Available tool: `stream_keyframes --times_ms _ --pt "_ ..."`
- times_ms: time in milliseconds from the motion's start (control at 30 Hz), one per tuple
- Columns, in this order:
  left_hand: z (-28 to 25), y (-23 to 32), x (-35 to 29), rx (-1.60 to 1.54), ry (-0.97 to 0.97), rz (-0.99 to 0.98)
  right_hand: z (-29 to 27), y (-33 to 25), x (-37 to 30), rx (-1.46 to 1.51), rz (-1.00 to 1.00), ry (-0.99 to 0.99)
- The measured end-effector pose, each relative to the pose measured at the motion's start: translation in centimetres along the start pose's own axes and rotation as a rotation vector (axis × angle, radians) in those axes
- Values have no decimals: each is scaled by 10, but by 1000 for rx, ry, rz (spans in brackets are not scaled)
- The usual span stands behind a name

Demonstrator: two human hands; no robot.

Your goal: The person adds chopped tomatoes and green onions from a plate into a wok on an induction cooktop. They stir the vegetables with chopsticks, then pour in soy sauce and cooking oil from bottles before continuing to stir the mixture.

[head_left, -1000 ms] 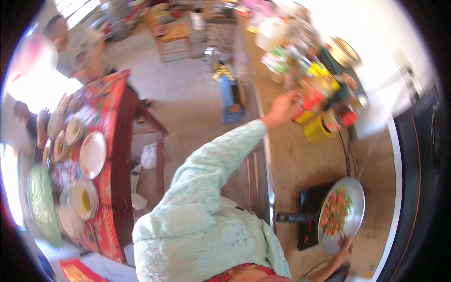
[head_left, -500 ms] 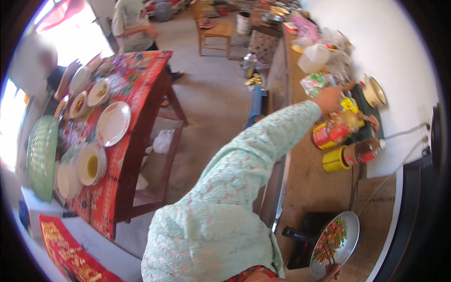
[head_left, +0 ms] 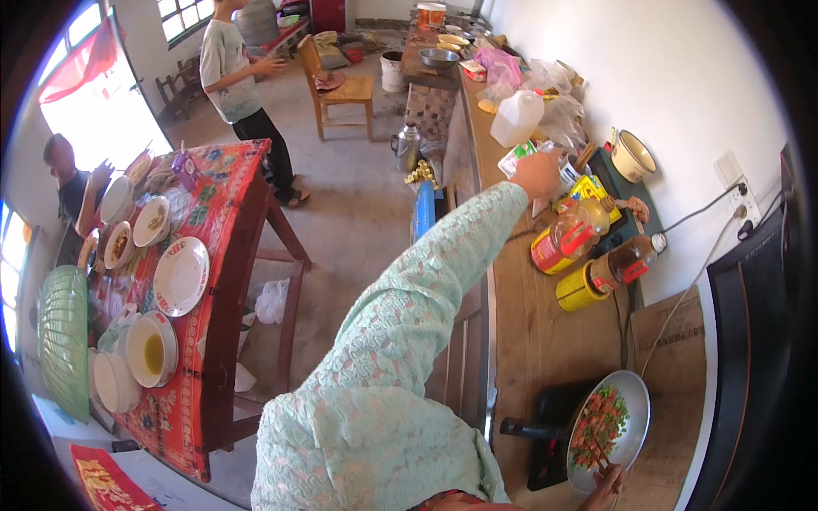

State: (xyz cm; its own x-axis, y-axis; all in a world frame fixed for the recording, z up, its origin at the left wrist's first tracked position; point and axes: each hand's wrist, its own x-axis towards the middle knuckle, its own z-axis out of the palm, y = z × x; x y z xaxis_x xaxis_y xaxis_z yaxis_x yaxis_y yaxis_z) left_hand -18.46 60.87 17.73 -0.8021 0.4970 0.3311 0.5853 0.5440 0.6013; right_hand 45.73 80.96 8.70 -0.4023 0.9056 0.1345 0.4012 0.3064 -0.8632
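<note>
My left arm, in a mint lace sleeve, stretches far along the wooden counter. At its end my left hand (head_left: 537,175) is closed among small packets, beside a green-and-white packet (head_left: 515,158) and a yellow packet (head_left: 586,191). What its fingers hold is hidden. At the lower right my right hand (head_left: 605,489) grips chopsticks (head_left: 601,453), whose tips are in chopped red and green food (head_left: 601,422). That food lies in a frying pan (head_left: 635,400) on a black cooker (head_left: 550,460).
An oil bottle (head_left: 569,234), a dark sauce bottle (head_left: 626,262) and a yellow tin (head_left: 581,288) stand right of my arm. An enamel mug (head_left: 633,155) is near the wall. Left is a table (head_left: 223,204) with dishes. Two people (head_left: 230,77) are beyond it.
The view has shifted, so more of the far room shows. My left hand remains among the packets and my right hand stays at the pan with the chopsticks.
</note>
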Motion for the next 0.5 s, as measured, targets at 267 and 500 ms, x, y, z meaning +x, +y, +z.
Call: stream_keyframes --times_ms 267,500 --pt "-11 -22 -2 40 -34 7 26 -33 -14 -2 -52 35" --pt "8 -12 1 15 -38 70 26 -31 -16 15 -23 34"
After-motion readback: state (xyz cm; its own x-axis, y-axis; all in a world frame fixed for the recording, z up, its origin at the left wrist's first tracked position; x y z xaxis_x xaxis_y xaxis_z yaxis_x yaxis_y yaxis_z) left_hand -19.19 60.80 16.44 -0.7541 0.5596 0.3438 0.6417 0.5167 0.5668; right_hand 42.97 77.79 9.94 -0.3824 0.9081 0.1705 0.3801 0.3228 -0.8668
